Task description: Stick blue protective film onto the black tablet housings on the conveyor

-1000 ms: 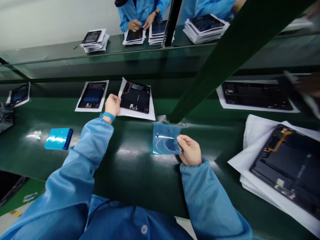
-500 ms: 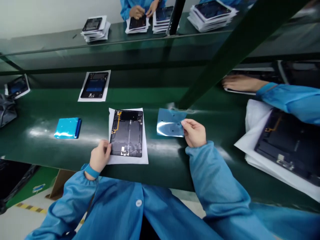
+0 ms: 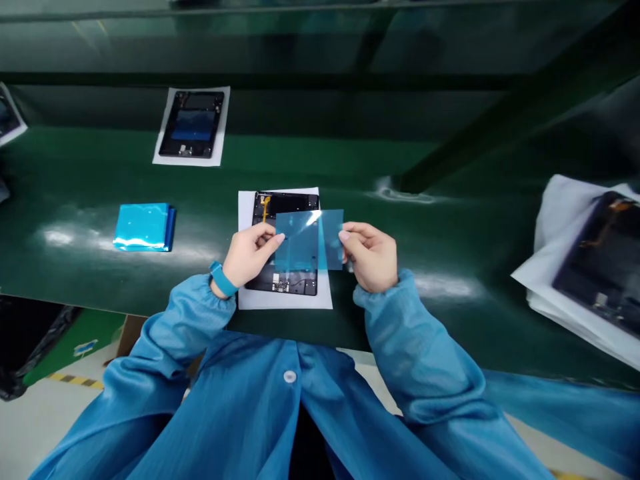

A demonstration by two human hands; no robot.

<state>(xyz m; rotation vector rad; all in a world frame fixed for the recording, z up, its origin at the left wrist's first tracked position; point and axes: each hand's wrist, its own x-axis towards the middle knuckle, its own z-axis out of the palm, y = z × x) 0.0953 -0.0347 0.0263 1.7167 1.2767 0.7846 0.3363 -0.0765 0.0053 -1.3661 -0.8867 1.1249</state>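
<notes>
Stretched between my two hands is a clear blue plastic film (image 3: 305,241). My left hand (image 3: 251,253) pinches its left edge between thumb and fingers, and my right hand (image 3: 371,255) pinches the right edge. Beneath the film lies an opened black tablet housing (image 3: 295,285) with a yellow flex cable (image 3: 266,207) near its upper left. The film covers the middle of the housing; whether they touch, I cannot tell. A white paper sheet (image 3: 320,301) lies under the housing.
To the left sits a stack of shiny blue film (image 3: 143,227). Farther back, another tablet housing (image 3: 193,125) rests on white paper. Housings (image 3: 603,267) on stacked white sheets (image 3: 553,293) are at the right. A dark green post (image 3: 450,153) rises at the back right.
My right hand has brought the blue film leftward over the tablet housing. My left hand has left the housing's edge and now grips the film's left side. The view has tilted down.
</notes>
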